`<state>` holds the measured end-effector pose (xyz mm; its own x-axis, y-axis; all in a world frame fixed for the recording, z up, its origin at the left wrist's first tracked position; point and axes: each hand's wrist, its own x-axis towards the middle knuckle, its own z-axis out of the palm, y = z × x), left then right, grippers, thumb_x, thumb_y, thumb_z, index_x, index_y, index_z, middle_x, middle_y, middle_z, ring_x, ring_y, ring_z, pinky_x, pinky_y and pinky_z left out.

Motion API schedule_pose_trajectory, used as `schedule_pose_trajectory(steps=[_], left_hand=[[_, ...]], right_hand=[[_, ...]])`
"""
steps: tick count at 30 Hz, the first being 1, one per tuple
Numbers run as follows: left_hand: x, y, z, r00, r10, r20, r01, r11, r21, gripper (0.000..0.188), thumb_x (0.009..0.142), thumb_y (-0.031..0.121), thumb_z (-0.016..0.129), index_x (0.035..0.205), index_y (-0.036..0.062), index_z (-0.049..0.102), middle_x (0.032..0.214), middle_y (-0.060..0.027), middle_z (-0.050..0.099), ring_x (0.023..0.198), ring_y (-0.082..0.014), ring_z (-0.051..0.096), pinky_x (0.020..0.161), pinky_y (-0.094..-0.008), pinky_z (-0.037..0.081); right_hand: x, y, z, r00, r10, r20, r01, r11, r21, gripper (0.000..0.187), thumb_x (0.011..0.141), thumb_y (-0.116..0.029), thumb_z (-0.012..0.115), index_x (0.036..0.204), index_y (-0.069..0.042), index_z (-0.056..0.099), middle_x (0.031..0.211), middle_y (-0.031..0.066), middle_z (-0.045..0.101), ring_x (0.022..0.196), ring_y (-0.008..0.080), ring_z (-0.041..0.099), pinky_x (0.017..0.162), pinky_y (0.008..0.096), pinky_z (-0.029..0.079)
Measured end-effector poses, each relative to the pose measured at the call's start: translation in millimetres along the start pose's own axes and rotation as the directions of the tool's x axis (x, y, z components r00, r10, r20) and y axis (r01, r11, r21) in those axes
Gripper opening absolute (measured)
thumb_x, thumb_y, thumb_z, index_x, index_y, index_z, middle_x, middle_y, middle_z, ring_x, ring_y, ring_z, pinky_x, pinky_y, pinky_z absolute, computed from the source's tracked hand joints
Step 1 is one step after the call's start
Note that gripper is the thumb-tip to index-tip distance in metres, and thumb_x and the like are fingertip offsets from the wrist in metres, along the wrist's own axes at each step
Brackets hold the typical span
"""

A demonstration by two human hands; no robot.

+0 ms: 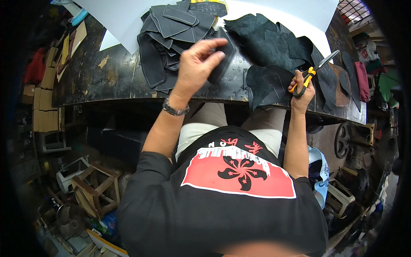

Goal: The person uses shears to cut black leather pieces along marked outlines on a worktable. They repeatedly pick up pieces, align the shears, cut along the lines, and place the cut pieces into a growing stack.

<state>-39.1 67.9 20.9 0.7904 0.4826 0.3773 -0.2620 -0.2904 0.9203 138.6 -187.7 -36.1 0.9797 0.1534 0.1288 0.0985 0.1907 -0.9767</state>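
My left hand (198,64), with a bracelet at the wrist, hovers over the table beside a pile of cut black leather pieces (165,32). Its thumb and forefinger are apart. A dark leather piece (223,58) is smeared by motion just right of the fingertips; no firm grip on it shows. My right hand (303,92) grips yellow-and-black-handled scissors (308,77), blades parted slightly and pointing up to the right. Next to that hand lies a loose leather offcut (267,85). Beyond it is a crumpled heap of dark leather (274,43).
More leather scraps (327,81) lie at the table's right, beside a maroon item (361,81). White sheets (115,17) cover the far side of the dark, worn tabletop (94,79). A dark card with writing (208,8) sits at the back. Wooden stools (96,188) stand below left.
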Motion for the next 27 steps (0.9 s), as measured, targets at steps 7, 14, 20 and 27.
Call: schedule_pose_trajectory(steps=[7,14,20,27], left_hand=[[77,15,-66,0.963,-0.043,-0.267,0.024,0.997,-0.073,0.035,0.088,0.001,0.068,0.123,0.0004,0.064,0.103,-0.0066,0.069,0.087,-0.0090,0.065,0.078,-0.0208,0.054],[33,21,-3,0.926,0.372,0.064,-0.345,0.764,0.545,0.054,0.080,0.011,0.076,0.131,0.0116,0.059,0.115,-0.0100,0.064,0.098,-0.0216,0.063,0.088,-0.0349,0.052],[-28,11,84,0.895,0.107,0.434,-0.325,0.823,0.467,0.073,0.075,0.017,0.080,0.140,0.0084,0.047,0.128,-0.0180,0.053,0.113,-0.0334,0.053,0.097,-0.0420,0.045],[-42,1,99,0.862,0.051,0.504,-0.379,0.724,0.576,0.074,0.069,0.019,0.082,0.135,0.0082,0.051,0.126,-0.0149,0.052,0.115,-0.0348,0.050,0.097,-0.0435,0.044]], right_hand=[[0,-3,1,1.000,-0.013,0.018,0.013,1.000,-0.004,0.028,0.083,-0.026,0.079,0.087,-0.004,0.063,0.064,-0.0003,0.058,0.051,0.0047,0.056,0.046,0.0176,0.047],[1,-3,2,0.999,0.039,-0.011,-0.038,0.999,0.025,0.027,0.082,-0.022,0.080,0.088,-0.002,0.063,0.064,0.0001,0.057,0.051,0.0058,0.054,0.046,0.0190,0.045],[1,-4,1,1.000,0.012,0.004,-0.012,1.000,-0.005,0.028,0.081,-0.025,0.081,0.083,-0.004,0.064,0.065,-0.0006,0.057,0.053,0.0046,0.055,0.047,0.0190,0.046],[-1,-6,0,1.000,0.019,0.017,-0.019,1.000,0.000,0.027,0.081,-0.026,0.081,0.085,-0.003,0.066,0.066,-0.0012,0.058,0.053,0.0044,0.055,0.048,0.0184,0.046]])
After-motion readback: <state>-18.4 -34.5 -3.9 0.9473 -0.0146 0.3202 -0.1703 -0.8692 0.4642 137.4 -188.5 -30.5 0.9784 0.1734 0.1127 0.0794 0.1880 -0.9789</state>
